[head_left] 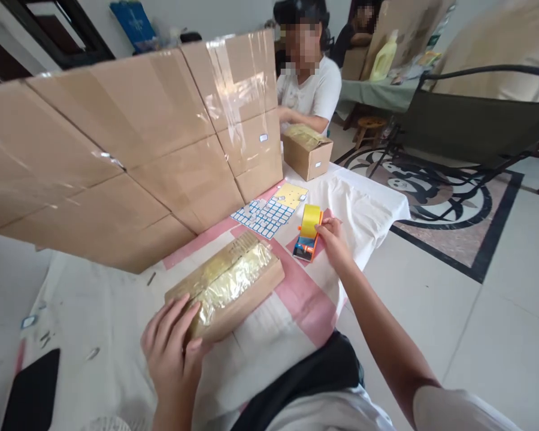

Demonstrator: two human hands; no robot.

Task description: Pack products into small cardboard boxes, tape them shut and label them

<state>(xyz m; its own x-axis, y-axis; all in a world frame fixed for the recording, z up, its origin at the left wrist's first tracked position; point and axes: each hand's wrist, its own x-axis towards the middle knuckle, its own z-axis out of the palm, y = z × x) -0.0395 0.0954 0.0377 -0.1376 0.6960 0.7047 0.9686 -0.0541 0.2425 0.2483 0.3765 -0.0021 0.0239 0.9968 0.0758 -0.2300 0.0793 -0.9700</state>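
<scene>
A long cardboard box (251, 293) with shiny tape along its top lies on the cloth-covered table in front of me. My left hand (173, 329) grips its near left end, fingers on top and thumb against the near side. To the right of the box, my right hand (335, 239) is closed on a tape dispenser (312, 236), which has an orange frame and a yellow roll of tape. The dispenser is at the tabletop; I cannot tell whether it rests there. Between box and dispenser, farther back, lies a sheet of blue-edged labels (272, 218).
A wall of stacked cardboard boxes (161, 120) stands along the table's far left side. Behind the labels sits a smaller taped box (312, 158), near a seated person (312, 90). A black flat object (31, 389) lies at lower left. A dark folding chair (471, 131) stands at right.
</scene>
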